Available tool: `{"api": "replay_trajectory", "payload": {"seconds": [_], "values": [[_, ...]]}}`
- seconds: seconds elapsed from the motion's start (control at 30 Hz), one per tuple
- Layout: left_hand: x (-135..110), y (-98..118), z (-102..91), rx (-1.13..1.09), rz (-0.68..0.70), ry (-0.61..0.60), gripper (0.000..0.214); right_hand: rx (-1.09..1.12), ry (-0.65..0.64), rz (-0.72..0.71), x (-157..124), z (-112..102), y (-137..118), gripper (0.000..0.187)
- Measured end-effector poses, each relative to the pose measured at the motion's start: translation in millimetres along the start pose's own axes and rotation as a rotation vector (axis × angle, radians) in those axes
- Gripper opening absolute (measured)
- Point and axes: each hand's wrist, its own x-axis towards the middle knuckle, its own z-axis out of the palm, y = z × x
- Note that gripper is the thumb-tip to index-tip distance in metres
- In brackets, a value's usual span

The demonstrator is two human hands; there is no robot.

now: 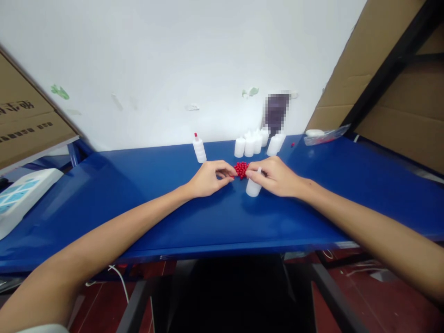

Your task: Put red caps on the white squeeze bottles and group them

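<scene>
Between my hands lies a tight cluster of small red caps (242, 169) on the blue tabletop. My left hand (212, 177) reaches in from the left, thumb and fingertips closing on a single red cap (232, 176) at the cluster's edge. With my right hand (274, 175) I grip a white nozzle bottle (254, 187) by its upper part; its nozzle points up past my fingers and carries no red cap. Further back on the left stands a white bottle (199, 149) with a red cap on its tip.
Several white bottles (249, 145) stand by the wall, with more white bottles (274, 144) to their right. A stray red cap (292, 144) and a clear plastic bag (326, 135) lie at the back right. A white device (33, 192) sits at the left edge.
</scene>
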Motion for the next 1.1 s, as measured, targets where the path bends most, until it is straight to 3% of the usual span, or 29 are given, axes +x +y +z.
{"api": "replay_trajectory", "payload": {"seconds": [0.17,0.37,0.53,0.7,0.9,1.1], "values": [[27,28,-6.3,-0.062,0.107,0.024,0.013,0.016,-0.001,-0.003,1,1,2,0.036],[58,59,-18.1,0.058,0.227,-0.121,0.015,-0.009,-0.010,0.010,1,3,3,0.040],[55,70,-18.9,0.170,0.269,-0.250,0.019,-0.042,0.036,-0.001,2,8,8,0.037],[52,73,-16.4,0.231,0.326,-0.226,0.023,-0.049,0.069,-0.048,4,9,10,0.031],[52,72,-19.1,0.259,0.302,-0.193,0.022,-0.048,-0.002,0.037,3,5,4,0.044],[51,76,-19.0,0.236,0.298,-0.219,0.021,-0.053,0.023,-0.011,5,7,7,0.032]]}}
